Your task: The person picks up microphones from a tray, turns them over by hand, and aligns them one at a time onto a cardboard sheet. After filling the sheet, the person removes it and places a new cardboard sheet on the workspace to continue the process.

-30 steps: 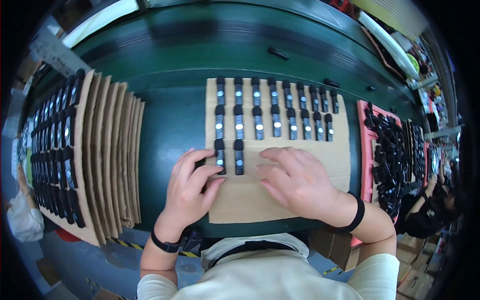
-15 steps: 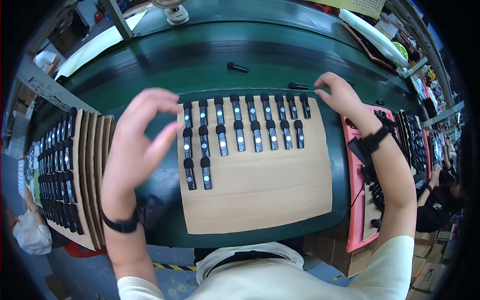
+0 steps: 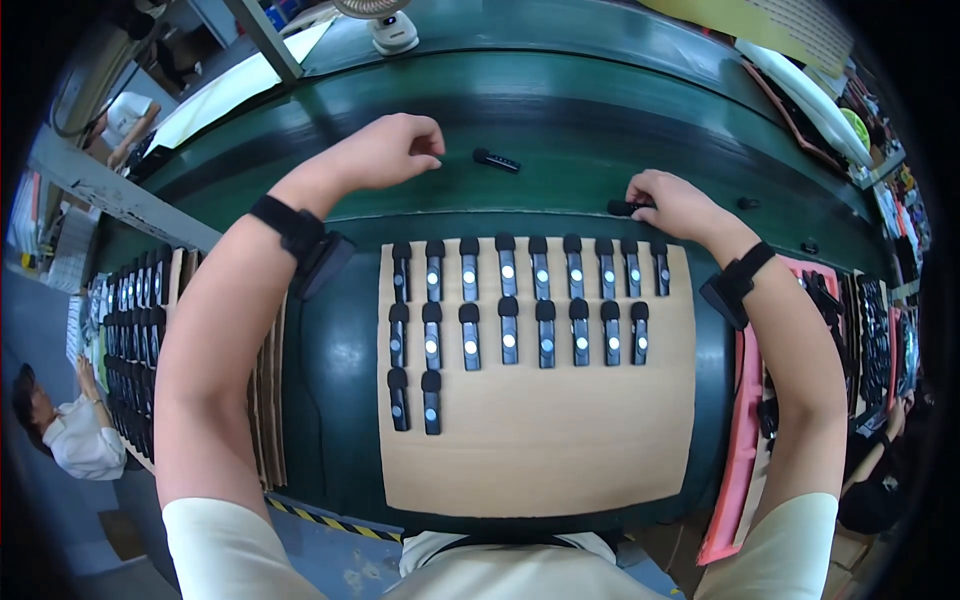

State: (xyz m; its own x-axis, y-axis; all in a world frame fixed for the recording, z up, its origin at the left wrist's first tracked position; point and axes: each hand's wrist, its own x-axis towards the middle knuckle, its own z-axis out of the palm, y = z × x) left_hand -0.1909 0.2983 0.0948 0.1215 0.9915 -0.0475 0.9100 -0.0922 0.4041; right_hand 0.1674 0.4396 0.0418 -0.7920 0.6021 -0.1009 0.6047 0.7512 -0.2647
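Note:
Rows of small black clip-on microphones [image 3: 508,271] with foam tops lie on a brown cardboard sheet [image 3: 540,430] in front of me. Two full-looking rows run across its upper part, and a short third row of two is at the left. My left hand [image 3: 400,150] hovers over the green belt, fingers curved and thumb apart, with nothing in it. Just right of its fingertips lies a loose microphone [image 3: 497,160]. My right hand [image 3: 675,205] has its fingers closed around another microphone [image 3: 622,208] beyond the sheet's far right corner; the fingers partly cover it.
Upright cardboard sheets carrying microphones [image 3: 130,340] stand at the left. A pink tray [image 3: 738,460] with black parts sits at the right. More small black pieces [image 3: 748,203] lie on the belt [image 3: 560,110]. A fan [image 3: 394,33] stands at the back. Other people work on both sides.
My left hand has swung up and forward from beside the sheet to near the loose microphone. My right hand has closed on the microphone to its left. The view has shifted.

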